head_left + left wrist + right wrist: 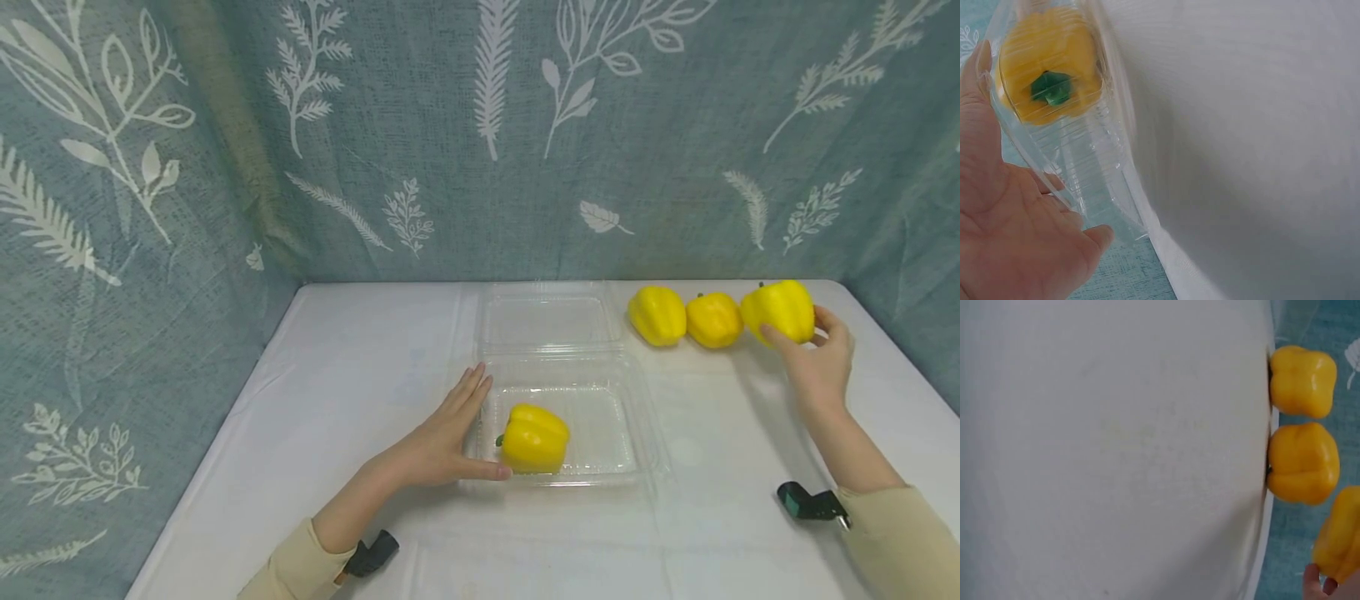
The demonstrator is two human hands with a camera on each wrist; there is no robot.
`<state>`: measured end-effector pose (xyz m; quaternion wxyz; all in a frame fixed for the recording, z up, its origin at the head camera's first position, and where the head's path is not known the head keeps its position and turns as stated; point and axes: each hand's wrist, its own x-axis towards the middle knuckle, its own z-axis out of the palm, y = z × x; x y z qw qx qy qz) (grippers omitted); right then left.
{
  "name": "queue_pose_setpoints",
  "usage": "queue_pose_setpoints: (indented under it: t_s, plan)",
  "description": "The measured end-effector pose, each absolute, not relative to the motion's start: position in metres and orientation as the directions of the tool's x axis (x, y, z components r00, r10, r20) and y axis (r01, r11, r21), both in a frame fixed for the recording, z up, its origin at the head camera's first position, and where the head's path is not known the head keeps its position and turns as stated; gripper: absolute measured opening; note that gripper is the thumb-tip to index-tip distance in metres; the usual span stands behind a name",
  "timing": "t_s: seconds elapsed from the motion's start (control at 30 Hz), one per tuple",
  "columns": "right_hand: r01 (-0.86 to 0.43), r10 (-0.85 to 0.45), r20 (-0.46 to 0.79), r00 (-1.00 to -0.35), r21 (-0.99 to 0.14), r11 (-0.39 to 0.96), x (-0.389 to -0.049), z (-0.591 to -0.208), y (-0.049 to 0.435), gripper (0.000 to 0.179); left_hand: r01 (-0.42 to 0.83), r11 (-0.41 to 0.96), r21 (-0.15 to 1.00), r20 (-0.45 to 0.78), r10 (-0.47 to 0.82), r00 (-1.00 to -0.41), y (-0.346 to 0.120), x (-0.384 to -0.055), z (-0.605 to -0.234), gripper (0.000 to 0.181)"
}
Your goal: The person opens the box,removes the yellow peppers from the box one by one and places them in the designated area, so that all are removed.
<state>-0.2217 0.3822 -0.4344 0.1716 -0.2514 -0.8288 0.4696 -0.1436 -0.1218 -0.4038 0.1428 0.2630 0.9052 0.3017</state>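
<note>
My right hand (821,367) grips a yellow bell pepper (783,310) at the right end of a short row, thumb on its near side and fingers around its right. In the right wrist view only fingertips (1312,578) show, at the edge of that pepper (1342,537). Along the left side of a clear plastic clamshell container (600,433), my left hand (442,437) lies with fingers extended, its thumb at the front rim. One yellow bell pepper (536,440) lies on its side inside, green stem toward the left hand; the left wrist view shows this stem (1052,88) through the clear wall.
Two more yellow bell peppers, one on the left (657,316) and one in the middle (714,320), sit at the back of the white table (360,358). The container's lid (551,319) lies folded back. A patterned blue-green curtain (450,125) hangs behind.
</note>
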Motion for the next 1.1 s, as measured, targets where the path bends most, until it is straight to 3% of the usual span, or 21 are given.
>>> queue_pose_setpoints:
  t_s: [0.1,0.43,1.1]
  plan:
    - [0.282,0.586,0.026,-0.81,-0.859,0.427,-0.227,-0.437,0.39,0.09,0.395,0.676,0.623,-0.095,0.566,-0.819,-0.122,-0.144,-0.404,0.124]
    - [0.377,0.593,-0.085,-0.8,-0.84,0.389,-0.209,-0.392,0.359,0.081,0.391,0.675,0.626,-0.1,0.567,-0.818,-0.122,-0.144,-0.404,0.124]
    - [0.403,0.506,-0.138,-0.851,-0.789,0.463,-0.223,-0.401,0.365,0.084,0.385,0.672,0.633,-0.108,0.568,-0.816,-0.122,-0.143,-0.401,0.123]
